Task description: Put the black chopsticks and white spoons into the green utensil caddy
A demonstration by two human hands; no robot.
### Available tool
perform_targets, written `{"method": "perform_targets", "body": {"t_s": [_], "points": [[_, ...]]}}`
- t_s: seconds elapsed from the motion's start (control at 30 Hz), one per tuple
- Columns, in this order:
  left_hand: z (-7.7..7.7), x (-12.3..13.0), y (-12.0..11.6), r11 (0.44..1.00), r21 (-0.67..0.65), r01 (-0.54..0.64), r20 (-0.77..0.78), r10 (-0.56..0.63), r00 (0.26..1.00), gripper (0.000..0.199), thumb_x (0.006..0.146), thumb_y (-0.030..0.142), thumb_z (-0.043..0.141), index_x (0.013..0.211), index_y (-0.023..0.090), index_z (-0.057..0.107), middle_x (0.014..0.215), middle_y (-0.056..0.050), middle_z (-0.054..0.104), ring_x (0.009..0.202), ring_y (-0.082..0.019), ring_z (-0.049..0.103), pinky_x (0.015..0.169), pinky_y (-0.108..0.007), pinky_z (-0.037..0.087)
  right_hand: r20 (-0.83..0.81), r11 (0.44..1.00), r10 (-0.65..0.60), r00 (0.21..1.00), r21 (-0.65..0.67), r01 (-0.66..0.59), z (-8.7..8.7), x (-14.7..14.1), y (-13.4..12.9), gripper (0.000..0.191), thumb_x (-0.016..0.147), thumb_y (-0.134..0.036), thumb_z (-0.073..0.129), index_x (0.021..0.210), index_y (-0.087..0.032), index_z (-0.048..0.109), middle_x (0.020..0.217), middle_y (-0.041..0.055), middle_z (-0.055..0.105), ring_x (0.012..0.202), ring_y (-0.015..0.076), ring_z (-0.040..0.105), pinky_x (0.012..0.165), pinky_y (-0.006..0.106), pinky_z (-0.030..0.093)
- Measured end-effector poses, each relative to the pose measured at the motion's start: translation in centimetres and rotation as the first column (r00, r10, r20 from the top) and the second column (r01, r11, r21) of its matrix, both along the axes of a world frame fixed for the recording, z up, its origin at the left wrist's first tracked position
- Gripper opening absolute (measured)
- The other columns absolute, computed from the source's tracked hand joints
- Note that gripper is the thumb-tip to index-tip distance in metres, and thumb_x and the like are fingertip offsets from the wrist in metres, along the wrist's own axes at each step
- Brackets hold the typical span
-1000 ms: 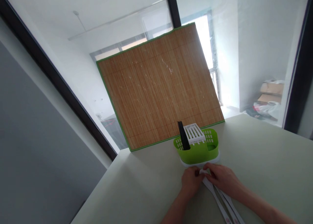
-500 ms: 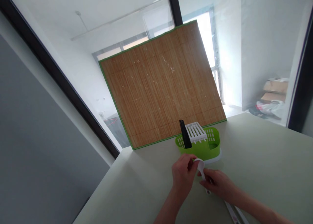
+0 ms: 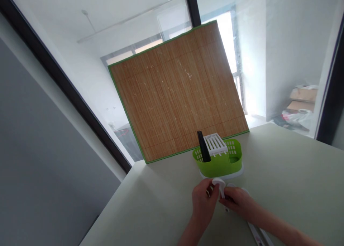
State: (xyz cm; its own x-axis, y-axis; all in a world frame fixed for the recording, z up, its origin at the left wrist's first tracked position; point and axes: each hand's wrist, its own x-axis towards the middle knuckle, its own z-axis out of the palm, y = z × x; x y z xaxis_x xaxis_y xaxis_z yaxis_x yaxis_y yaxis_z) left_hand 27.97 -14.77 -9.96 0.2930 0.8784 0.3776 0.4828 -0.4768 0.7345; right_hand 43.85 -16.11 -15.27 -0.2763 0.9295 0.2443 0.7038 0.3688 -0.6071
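Note:
Between my two hands is a white spoon [image 3: 221, 189]. My left hand [image 3: 204, 197] pinches its bowl end, and my right hand [image 3: 238, 199] grips its handle, whose tip shows below the fingers. Just beyond the hands stands a green basket [image 3: 219, 169] on a white base. Black chopsticks [image 3: 204, 149] lean in its left part, and a white slatted rack [image 3: 215, 145] sits over its middle. Under and beside my right forearm lie white long-handled utensils [image 3: 255, 233], partly hidden by the arm.
The pale table [image 3: 290, 174] extends to both sides. A bamboo mat [image 3: 177, 95] with green edging stands upright behind the basket, against a glass pane with a dark frame. Cardboard boxes [image 3: 303, 99] and plastic bags are visible beyond the glass at the right.
Both hands still hold the spoon. My left hand has moved slightly down and right with the bowl end, away from the basket, and the bowl has tilted.

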Motion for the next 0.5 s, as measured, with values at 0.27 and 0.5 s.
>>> {"method": "perform_targets", "body": {"t_s": [0.27,0.5], "points": [[7.6,-1.5,3.2,0.947,0.229,-0.224,0.1,0.206,0.973,0.023,0.083,0.038,0.054,0.079,0.018,0.065,0.063,0.002,0.061,0.055,-0.009,0.052,0.053,-0.018,0.039,-0.054,0.991,-0.099,0.994,0.084,0.103,2.3,1.7,-0.1,0.027,0.088,-0.036,0.042,0.103,-0.023,0.061,0.075,0.0012,0.065,0.063,0.0161,0.057,0.062,0.027,0.041],[13.1,-1.0,10.8,0.87,0.32,-0.376,0.029,0.388,0.921,0.028,0.084,0.041,0.051,0.085,0.019,0.068,0.077,-0.001,0.069,0.069,-0.014,0.061,0.064,-0.023,0.043,0.039,0.956,-0.279,0.96,0.111,0.273,2.4,4.4,1.1,0.022,0.086,-0.029,0.043,0.09,-0.025,0.064,0.086,0.0019,0.067,0.076,0.019,0.062,0.067,0.028,0.042]]}}
